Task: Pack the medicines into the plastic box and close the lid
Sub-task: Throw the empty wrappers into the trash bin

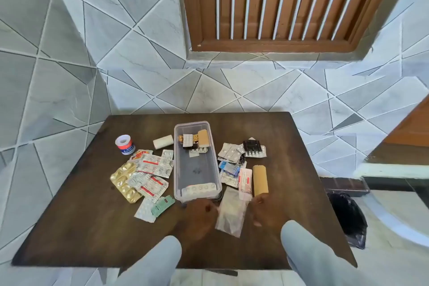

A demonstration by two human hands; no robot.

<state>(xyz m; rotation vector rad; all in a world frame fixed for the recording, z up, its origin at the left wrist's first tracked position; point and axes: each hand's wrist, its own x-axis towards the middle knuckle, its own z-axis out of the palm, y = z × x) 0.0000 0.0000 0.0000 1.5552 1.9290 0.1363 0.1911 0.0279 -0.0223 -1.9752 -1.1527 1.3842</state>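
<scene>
Both hands, left hand [201,212] and right hand [263,211], pinch a clear pouch [229,213] just in front of the open plastic box [196,160]; the limp pouch could sag, snagging the box's rim and scattering blister strips [148,175] beside it.

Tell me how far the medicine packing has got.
Early. Done: the plastic box already holds a few blister strips at its far end and one white strip at the near end. In hand: the left hand and right hand hold a clear pouch between them. Left: the gold blister pack, tape roll, tan bandage roll and other strips lie outside. No lid can be seen.
</scene>
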